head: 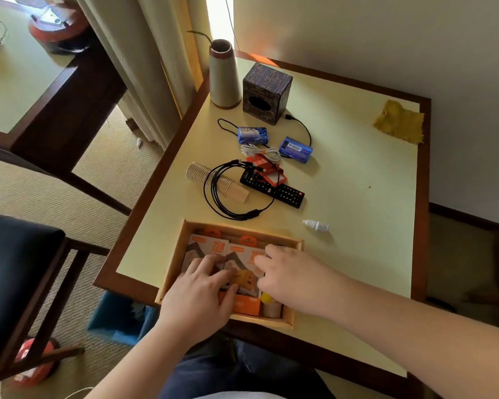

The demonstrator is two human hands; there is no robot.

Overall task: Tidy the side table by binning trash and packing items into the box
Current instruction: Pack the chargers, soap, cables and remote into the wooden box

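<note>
A shallow wooden box sits at the table's front edge. Inside lie two orange-and-white charger packs, left and right, over an orange carton, a yellow item and a tape roll. My left hand rests flat on the packs with its fingers apart. My right hand curls its fingers over the right pack's far corner. Behind the box lie a black cable, a remote, stacked paper cups, a white bottle and two blue packets.
A dark tissue box and a tall vase stand at the back left, and a yellow cloth lies at the back right corner. A blue bin sits on the floor left of the table, beside a dark chair.
</note>
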